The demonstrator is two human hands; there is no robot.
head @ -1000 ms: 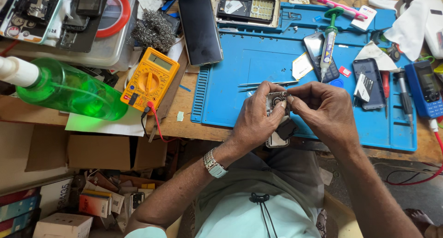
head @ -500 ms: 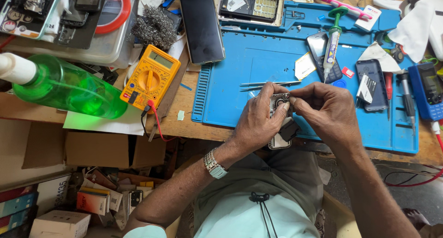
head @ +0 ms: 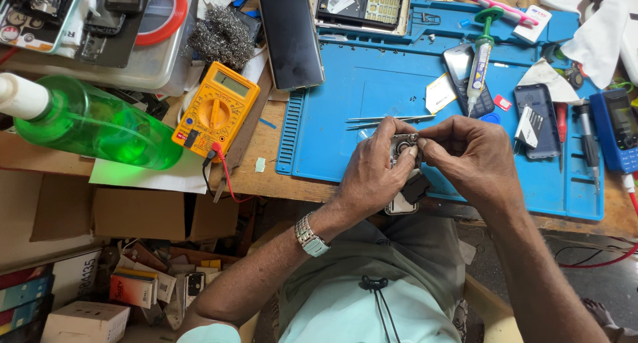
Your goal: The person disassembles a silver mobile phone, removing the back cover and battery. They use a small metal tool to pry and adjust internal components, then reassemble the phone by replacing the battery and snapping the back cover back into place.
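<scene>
Both hands are brought together over the near edge of the blue repair mat (head: 332,117): left hand (head: 372,167) is clamped around a small phone part (head: 403,145), braced for steadiness, while right hand (head: 475,158) is pinched onto its top edge. Tweezers (head: 379,120) lie just beyond the knuckles.

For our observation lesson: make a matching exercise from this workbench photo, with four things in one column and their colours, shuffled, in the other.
Things:
1. multimeter
2. spray bottle
3. work mat
4. steel wool

Colours:
A. blue
B. grey
C. yellow
D. green

Pairs: 1-C, 2-D, 3-A, 4-B
</scene>
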